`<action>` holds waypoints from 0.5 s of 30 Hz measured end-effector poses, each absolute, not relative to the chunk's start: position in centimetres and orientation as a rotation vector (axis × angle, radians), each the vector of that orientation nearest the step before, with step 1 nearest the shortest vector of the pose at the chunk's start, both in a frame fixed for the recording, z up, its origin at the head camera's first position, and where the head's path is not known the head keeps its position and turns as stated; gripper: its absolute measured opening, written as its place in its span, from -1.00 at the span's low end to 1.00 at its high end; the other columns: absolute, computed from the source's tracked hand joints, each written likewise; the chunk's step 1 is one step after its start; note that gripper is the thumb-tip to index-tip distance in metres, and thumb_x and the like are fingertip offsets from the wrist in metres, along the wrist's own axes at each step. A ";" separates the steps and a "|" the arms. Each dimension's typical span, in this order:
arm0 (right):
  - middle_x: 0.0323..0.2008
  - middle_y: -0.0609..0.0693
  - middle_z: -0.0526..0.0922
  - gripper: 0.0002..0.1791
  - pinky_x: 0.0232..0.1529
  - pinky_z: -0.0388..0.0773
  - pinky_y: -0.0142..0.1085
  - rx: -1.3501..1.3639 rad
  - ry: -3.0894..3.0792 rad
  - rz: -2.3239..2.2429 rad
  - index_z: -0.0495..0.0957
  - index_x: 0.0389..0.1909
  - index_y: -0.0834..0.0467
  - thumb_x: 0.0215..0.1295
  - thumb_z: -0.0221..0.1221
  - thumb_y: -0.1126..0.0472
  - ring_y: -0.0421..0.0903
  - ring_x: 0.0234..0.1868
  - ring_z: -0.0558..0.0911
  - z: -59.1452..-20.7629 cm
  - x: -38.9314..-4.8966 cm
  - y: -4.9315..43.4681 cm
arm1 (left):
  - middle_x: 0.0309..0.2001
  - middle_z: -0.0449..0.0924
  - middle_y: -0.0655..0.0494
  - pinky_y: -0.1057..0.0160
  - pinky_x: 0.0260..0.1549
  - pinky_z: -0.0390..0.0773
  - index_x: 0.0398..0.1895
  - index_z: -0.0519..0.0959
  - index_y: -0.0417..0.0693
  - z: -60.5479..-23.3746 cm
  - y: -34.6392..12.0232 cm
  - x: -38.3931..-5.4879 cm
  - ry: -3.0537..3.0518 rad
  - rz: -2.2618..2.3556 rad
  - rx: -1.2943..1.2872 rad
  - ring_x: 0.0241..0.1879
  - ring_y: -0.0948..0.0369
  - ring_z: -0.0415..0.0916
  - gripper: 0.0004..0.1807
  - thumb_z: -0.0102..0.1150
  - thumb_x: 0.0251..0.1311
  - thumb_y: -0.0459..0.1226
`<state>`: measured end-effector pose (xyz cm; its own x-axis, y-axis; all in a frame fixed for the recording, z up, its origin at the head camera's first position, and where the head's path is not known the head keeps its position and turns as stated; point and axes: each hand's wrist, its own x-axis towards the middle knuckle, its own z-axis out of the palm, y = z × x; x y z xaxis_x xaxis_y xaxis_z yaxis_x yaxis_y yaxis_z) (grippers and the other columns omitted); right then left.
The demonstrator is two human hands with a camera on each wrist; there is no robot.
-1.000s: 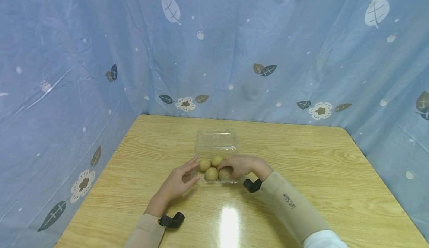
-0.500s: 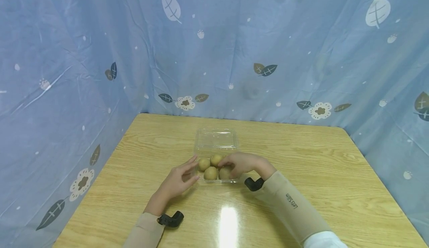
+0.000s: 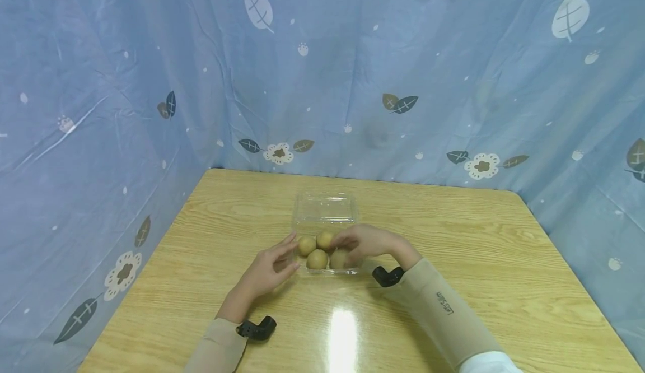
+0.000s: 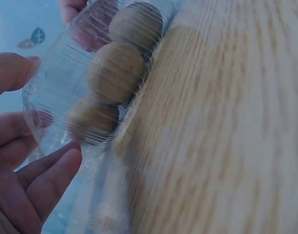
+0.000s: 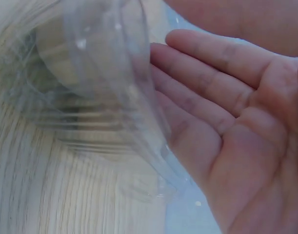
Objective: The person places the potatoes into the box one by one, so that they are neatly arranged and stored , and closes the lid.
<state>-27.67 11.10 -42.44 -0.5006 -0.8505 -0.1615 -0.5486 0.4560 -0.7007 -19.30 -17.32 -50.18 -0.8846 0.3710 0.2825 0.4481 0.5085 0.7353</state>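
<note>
A clear plastic clamshell box (image 3: 304, 268) sits on the table with its lid (image 3: 325, 208) laid back on the far side. Several round, yellow-brown balls (image 3: 317, 259), like small potatoes or fruit, lie inside its base; I cannot tell their kind. At the box's left end is my left hand (image 3: 265, 270), its relaxed fingers spread against the rim. My right hand (image 3: 375, 241) hovers over the right end, fingertips near the front right ball (image 3: 339, 259), partly hiding it. In the right wrist view, the right hand's fingers (image 5: 207, 83) are extended, with nothing seen in the palm.
The wooden table (image 3: 453, 233) carries the box near its middle, and a bright light glare (image 3: 343, 339) shows in front. A blue patterned curtain (image 3: 322, 82) hangs behind the table and along both sides. Each wrist wears a black camera mount (image 3: 257, 328).
My right hand has lifted slightly and drawn back to the right, off the front right ball, its fingers loosening. The left hand has stayed at the box's left end.
</note>
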 end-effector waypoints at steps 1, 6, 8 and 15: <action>0.15 0.13 0.55 -0.43 0.24 0.49 -0.13 -1.151 2.201 -0.837 0.44 0.19 0.28 0.10 0.26 0.29 0.10 0.21 0.50 -42.4 -27.7 11.2 | 0.45 0.10 -0.02 0.27 0.08 0.57 0.31 0.35 -0.21 -50.2 -17.3 -19.3 -2.651 -1.327 -0.723 0.25 0.00 0.37 -0.40 0.12 0.29 -0.07; 0.20 0.15 0.50 -0.34 0.26 0.46 -0.04 -1.071 2.236 -0.911 0.38 0.25 0.28 0.12 0.31 0.19 0.12 0.22 0.48 -42.0 -27.7 11.9 | 0.46 0.10 0.01 0.27 0.09 0.57 0.31 0.34 -0.20 -50.2 -17.4 -19.3 -2.656 -1.312 -0.723 0.25 0.01 0.37 -0.38 0.11 0.30 -0.04; 0.24 0.15 0.47 -0.34 0.29 0.43 -0.03 -1.042 2.248 -0.939 0.36 0.27 0.28 0.14 0.30 0.19 0.13 0.24 0.46 -41.9 -27.9 12.2 | 0.46 0.09 0.02 0.27 0.08 0.57 0.32 0.34 -0.20 -50.2 -17.4 -19.3 -2.659 -1.313 -0.720 0.26 0.01 0.36 -0.38 0.10 0.30 -0.03; 0.29 0.20 0.39 -0.39 0.37 0.32 -0.03 -0.985 2.228 -1.107 0.30 0.31 0.28 0.25 0.20 0.26 0.17 0.31 0.37 -41.9 -28.6 13.3 | 0.46 0.09 0.00 0.25 0.08 0.57 0.32 0.33 -0.20 -50.1 -17.3 -19.2 -2.662 -1.328 -0.717 0.24 0.00 0.39 -0.37 0.09 0.30 -0.02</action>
<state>-28.59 13.33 -41.88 -0.6369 -0.7662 -0.0853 -0.3948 0.4192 -0.8176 -19.24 -17.32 -50.12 -0.8870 0.3717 0.2740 0.4425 0.5143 0.7346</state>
